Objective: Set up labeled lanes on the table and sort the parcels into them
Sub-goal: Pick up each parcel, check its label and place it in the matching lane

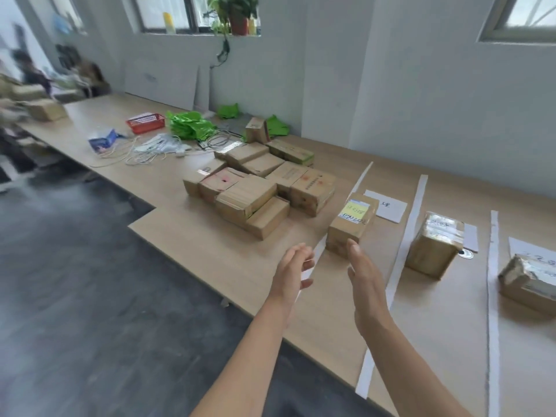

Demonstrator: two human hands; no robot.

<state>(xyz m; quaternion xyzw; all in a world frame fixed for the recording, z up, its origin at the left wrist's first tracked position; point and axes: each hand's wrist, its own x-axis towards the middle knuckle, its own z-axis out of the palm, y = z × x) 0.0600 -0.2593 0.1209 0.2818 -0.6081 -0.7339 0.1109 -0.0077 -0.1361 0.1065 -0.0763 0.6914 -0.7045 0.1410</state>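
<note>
A cardboard parcel with a yellow note stands in the leftmost lane, in front of a white label card. My right hand is open, its fingertips at the parcel's near edge. My left hand hovers open over the first white paper strip, just left of the parcel, holding nothing. Two more white strips mark lanes. A taped parcel sits in the second lane, another parcel in the third. A pile of several unsorted parcels lies to the left.
Green bags, a red basket, cables and a blue pack clutter the far left of the table. People stand blurred at the far left. A small round object lies beside the taped parcel.
</note>
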